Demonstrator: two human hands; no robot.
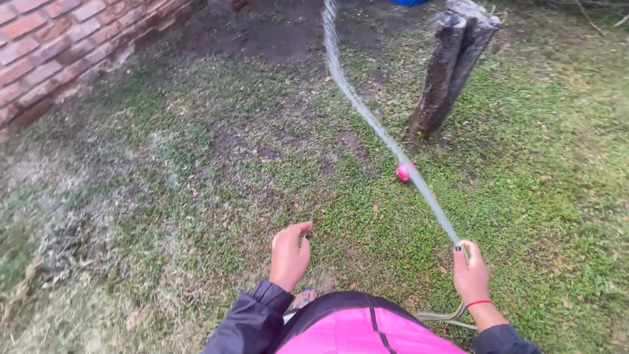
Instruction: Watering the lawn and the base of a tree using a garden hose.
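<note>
Right hand [470, 272] grips a hose [452, 316] end, thumb over it, water jet [367, 111] arcing up across the lawn [196, 196] past a small red ball [404, 172] and a leaning tree stump [452, 65]. Left hand [289, 254] hangs loose, holding nothing. Brick wall [46, 46] at the lawn's upper left corner.

Head-worn view, downward over lawn [164, 216]

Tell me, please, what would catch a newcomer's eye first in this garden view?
Most striking is the jet of water, shooting from the hose gripped in the right hand at bottom right and arcing up across the grass. It passes over a small red ball lying mid-lawn beside a dark, leaning wooden stump. The left hand hangs empty, and a brick wall fills the upper left.
</note>
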